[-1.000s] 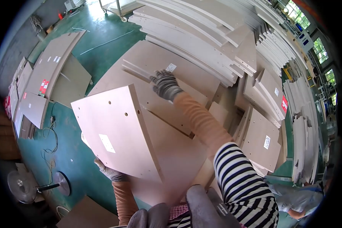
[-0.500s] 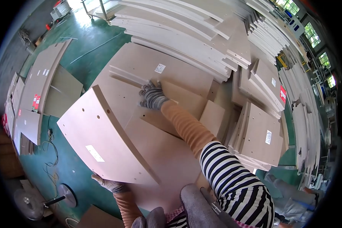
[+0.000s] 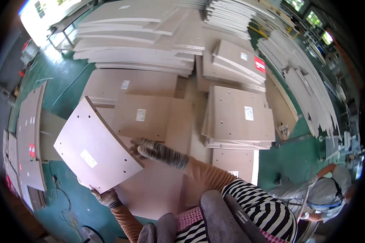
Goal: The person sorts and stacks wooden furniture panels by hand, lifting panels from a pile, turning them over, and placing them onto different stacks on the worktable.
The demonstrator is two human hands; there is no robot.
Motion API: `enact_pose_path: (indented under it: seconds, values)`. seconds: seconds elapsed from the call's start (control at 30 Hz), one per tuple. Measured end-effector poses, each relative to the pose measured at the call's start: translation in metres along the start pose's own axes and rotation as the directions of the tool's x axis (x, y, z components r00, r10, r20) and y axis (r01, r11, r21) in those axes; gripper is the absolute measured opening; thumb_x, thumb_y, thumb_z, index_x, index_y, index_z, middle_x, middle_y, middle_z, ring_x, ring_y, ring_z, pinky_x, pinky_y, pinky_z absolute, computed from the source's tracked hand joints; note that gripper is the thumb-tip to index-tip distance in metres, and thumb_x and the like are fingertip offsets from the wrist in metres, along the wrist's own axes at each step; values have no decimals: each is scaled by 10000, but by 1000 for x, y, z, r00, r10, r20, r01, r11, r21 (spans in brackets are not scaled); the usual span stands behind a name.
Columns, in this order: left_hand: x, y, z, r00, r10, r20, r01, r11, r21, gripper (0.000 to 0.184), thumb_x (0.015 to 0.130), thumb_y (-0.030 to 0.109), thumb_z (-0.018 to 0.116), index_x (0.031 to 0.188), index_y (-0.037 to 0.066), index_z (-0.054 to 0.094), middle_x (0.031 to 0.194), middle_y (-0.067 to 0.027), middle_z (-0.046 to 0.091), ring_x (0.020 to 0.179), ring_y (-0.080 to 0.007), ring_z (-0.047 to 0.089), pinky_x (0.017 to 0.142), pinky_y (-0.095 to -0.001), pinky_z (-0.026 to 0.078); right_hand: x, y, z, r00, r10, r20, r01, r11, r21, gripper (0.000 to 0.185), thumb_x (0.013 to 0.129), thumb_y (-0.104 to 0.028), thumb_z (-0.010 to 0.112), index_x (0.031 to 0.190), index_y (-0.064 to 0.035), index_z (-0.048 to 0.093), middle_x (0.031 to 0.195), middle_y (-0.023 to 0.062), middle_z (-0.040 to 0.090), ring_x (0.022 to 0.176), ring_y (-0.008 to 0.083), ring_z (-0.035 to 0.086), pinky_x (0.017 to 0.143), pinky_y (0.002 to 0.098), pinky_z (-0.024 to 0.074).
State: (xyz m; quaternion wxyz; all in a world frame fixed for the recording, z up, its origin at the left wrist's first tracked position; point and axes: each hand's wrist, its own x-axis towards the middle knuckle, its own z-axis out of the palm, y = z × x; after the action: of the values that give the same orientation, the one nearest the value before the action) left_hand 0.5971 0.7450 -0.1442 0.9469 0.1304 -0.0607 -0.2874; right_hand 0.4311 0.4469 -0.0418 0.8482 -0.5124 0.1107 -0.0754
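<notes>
My left hand [image 3: 106, 198], in a striped glove, grips the lower edge of a tilted pale wooden panel [image 3: 94, 148]. That panel has drilled holes and a white label on its face. My right hand [image 3: 162, 153], also gloved, has its fingers stretched out towards the panel's right edge; whether the fingertips touch it I cannot tell. Under and behind my right hand lies another labelled panel [image 3: 140, 117]. A broad flat panel [image 3: 150, 194] extends below the hand, close to my body.
Stacked drilled panels [image 3: 235, 115] stand to the right, with a red-labelled stack [image 3: 239, 60] behind. Long boards [image 3: 129, 52] are piled at the back. More panels [image 3: 30, 121] lean at the left. A cable [image 3: 59, 190] crosses the green floor. Another person [image 3: 324, 190] is at lower right.
My right hand has drawn back from the far boards to beside the held panel's right edge. A labelled panel now shows flat behind it. The view has shifted; my left hand keeps its hold.
</notes>
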Motion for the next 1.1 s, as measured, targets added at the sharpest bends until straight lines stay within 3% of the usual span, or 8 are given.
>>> enact_pose_path:
  seconds: [0.13, 0.2, 0.27, 0.33, 0.53, 0.63, 0.7, 1.1]
  values:
    - [-8, -42, 60, 981, -35, -188, 70, 981, 181, 588, 900, 450, 574, 1368, 123, 435, 1439, -125, 374, 1297, -342, 358, 1054, -563, 304, -89, -14, 0, 987, 49, -156, -103, 926, -363, 393, 965, -175, 502, 1330, -47, 435, 1311, 144, 499, 1228, 228, 483, 1035, 381, 395]
    - [-11, -84, 90, 984, -68, -167, 118, 943, 312, 562, 898, 453, 578, 1325, 102, 478, 1384, -127, 433, 1270, -324, 390, 1053, -541, 315, -132, 52, -32, 656, -741, 142, 164, -44, -985, 415, 908, -39, 503, 1317, -57, 440, 1263, 136, 523, 1192, 278, 507, 1036, 395, 403]
    - [-20, -130, 106, 980, -92, -175, 161, 886, 435, 527, 908, 427, 567, 1308, 91, 497, 1342, -122, 483, 1242, -306, 427, 1048, -512, 336, -191, 44, -51, 660, -750, -49, 6, 70, -998, 501, 860, -2, 533, 1342, -78, 419, 1255, 134, 536, 1154, 324, 525, 1024, 435, 431]
    - [-32, -180, 125, 957, -212, -197, 277, 867, 414, 506, 916, 404, 559, 1301, 80, 503, 1314, -106, 516, 1219, -293, 458, 1049, -487, 347, -257, -22, -39, 757, -146, -637, 173, 985, -20, 414, 914, -244, 603, 1257, -33, 508, 1116, 137, 623, 934, 208, 642, 883, 330, 521]
    - [-64, -322, 159, 917, -399, -20, 327, 720, 612, 462, 916, 320, 596, 1281, 52, 503, 1247, -56, 573, 1119, -210, 561, 936, -387, 477, -463, 82, -132, 250, -76, -965, -143, 983, -115, 265, 977, -190, 479, 1124, 12, 569, 1005, 134, 646, 833, 214, 644, 800, 309, 545]
    - [-76, -354, 197, 795, -601, -75, 605, 783, 142, 443, 916, 287, 606, 1266, 41, 496, 1233, -66, 575, 1113, -211, 564, 873, -371, 527, -532, 187, -180, 0, -211, -977, 336, 921, -199, 284, 916, -208, 605, 1148, -43, 598, 1008, 101, 654, 914, 191, 621, 820, 290, 512]
    - [-77, -371, 201, 776, -626, -76, 622, 741, 255, 436, 920, 286, 604, 1258, 36, 490, 1219, -79, 574, 1131, -232, 558, 845, -364, 549, -522, 157, -145, 49, -460, -887, -747, 572, -338, 302, 910, -200, 604, 1164, -38, 587, 1113, 149, 620, 1030, 275, 594, 919, 350, 477]
    - [-91, -375, 208, 721, -443, -533, 606, 31, 795, 406, 880, 452, 633, 1002, 79, 529, 808, -44, 513, 621, -161, 582, 593, -338, 580, -493, 191, -160, 215, 1, -977, -672, 725, -147, 785, 728, -305, 745, 1344, -14, 354, 1200, 231, 543, 1115, 353, 548, 937, 417, 462]
